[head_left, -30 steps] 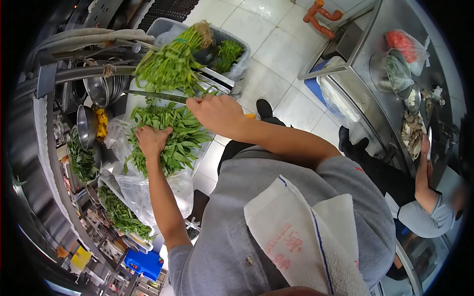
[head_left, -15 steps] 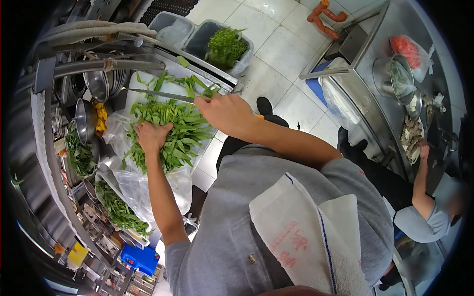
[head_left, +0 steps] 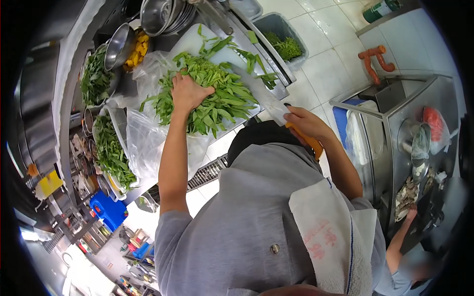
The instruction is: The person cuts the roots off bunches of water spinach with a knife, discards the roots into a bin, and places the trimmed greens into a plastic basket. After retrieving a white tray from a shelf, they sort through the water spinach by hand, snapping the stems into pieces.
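Observation:
My left hand [head_left: 190, 94] presses down on a big pile of leafy greens [head_left: 224, 108], its thumb out and its fingertips partly sunk in the leaves. The pile covers part of a white cutting board [head_left: 191, 40]. In my right hand [head_left: 307, 123] is a kitchen knife [head_left: 269, 104] with an orange handle; its broad blade points towards the board, beside the pile. Cut stalks [head_left: 254, 63] lie scattered along the board's far side. A clear plastic bag [head_left: 145, 138] is spread under and beside the greens.
A metal bowl [head_left: 118, 47] stands near yellow pieces [head_left: 138, 52]. More greens fill a white tray [head_left: 111, 153]. A grey bin [head_left: 276, 24] holds green trimmings beyond the counter edge. At right, another person's hand [head_left: 411, 213] is at a steel counter [head_left: 395, 106].
The knife has moved off the greens, back towards my body, and its blade has turned to show its flat side. My left hand stays on the pile. The whole view has shifted.

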A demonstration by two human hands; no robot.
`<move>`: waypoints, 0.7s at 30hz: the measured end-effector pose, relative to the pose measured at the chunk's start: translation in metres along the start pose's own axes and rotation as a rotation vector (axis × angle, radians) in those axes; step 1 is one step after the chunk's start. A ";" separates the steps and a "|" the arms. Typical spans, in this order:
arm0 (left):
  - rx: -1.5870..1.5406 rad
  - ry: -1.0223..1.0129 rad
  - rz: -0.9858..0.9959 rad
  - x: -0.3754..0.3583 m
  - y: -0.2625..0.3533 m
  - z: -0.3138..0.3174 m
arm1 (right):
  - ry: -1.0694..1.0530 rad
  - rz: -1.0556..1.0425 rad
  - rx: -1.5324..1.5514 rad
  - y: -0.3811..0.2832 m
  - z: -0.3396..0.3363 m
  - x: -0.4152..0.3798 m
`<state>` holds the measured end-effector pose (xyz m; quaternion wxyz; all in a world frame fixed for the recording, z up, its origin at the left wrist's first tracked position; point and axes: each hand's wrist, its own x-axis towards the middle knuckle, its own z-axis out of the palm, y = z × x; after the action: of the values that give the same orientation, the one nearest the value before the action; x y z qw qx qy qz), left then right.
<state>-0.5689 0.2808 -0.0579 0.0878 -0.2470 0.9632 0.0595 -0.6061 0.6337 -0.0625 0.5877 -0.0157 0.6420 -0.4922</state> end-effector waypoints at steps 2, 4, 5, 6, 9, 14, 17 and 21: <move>-0.023 -0.008 -0.017 0.000 -0.005 0.000 | -0.103 -0.105 -0.027 -0.008 0.009 0.027; -0.074 0.011 0.045 -0.001 -0.012 0.004 | -0.117 -0.130 -0.039 -0.028 0.022 0.050; -0.060 0.042 0.051 0.000 -0.015 0.006 | -0.126 -0.157 -0.041 -0.036 0.026 0.056; -0.066 0.056 0.031 -0.002 -0.016 0.001 | -0.137 -0.162 -0.063 -0.043 0.029 0.055; -0.188 0.114 0.086 -0.009 -0.025 -0.022 | -0.121 -0.156 -0.056 -0.071 0.037 0.042; -0.186 0.347 0.102 -0.046 -0.038 -0.107 | -0.039 -0.160 -0.202 -0.124 0.067 0.002; -0.119 0.488 -0.005 -0.084 -0.089 -0.152 | -0.143 -0.256 -0.248 -0.169 0.118 -0.012; 0.047 0.501 -0.029 -0.132 -0.185 -0.199 | -0.386 -0.309 -0.370 -0.210 0.202 0.009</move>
<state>-0.3928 0.1500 0.1502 -0.1471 -0.2659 0.9523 -0.0274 -0.5707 0.3963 0.1024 0.6041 -0.3131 0.5873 -0.4384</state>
